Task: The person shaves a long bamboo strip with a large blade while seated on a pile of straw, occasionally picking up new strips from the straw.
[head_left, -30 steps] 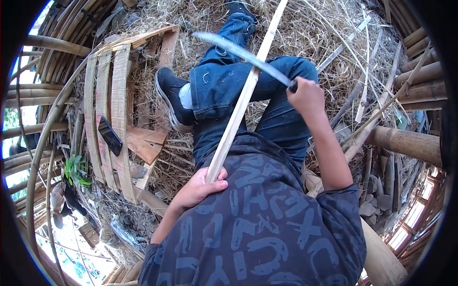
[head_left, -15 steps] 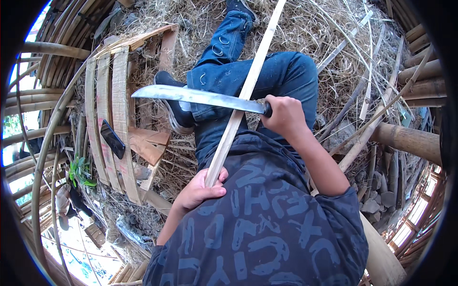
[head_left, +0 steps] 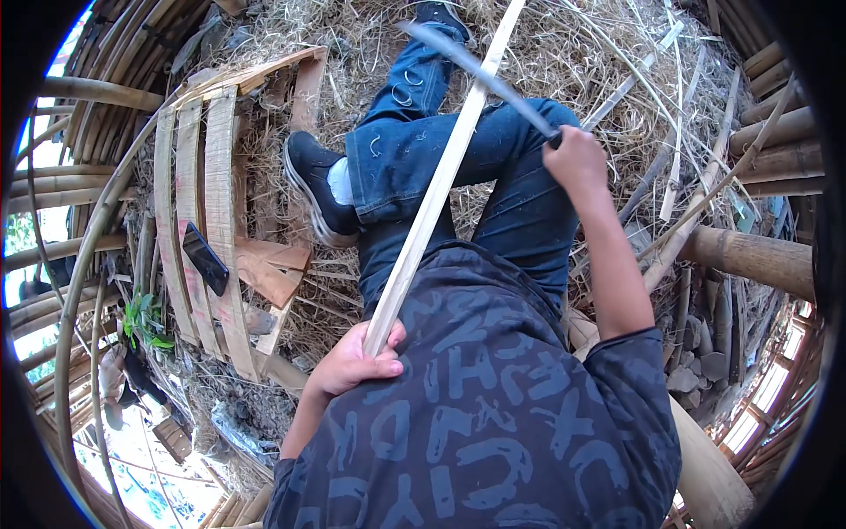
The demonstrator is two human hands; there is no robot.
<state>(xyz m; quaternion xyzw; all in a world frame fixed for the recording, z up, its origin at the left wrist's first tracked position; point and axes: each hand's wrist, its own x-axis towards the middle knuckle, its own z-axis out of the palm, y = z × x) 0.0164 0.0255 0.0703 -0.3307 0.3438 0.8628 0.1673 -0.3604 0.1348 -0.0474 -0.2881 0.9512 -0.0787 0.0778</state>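
Note:
My left hand (head_left: 359,360) is closed round the near end of a long pale strip of wood or split bamboo (head_left: 438,189), close to my waist. The strip slants away to the upper right, crossing over my bent leg in blue jeans (head_left: 423,159). In my right hand (head_left: 577,166) is the dark handle of a machete (head_left: 493,81). Its long blade points to the upper left and crosses the strip towards the far end, blurred by motion. Whether blade and strip touch, I cannot tell.
A slatted wooden pallet (head_left: 225,220) lies to the left with a dark phone (head_left: 206,258) on it. Dry shavings (head_left: 520,53) cover the ground ahead. Loose strips (head_left: 634,79) and a thick bamboo pole (head_left: 749,262) are on the right, near some stones (head_left: 683,379).
The machete has slid forward along the strip, away from me, and its blade now tilts more steeply. My right arm has stretched out; my left hand has shifted slightly left.

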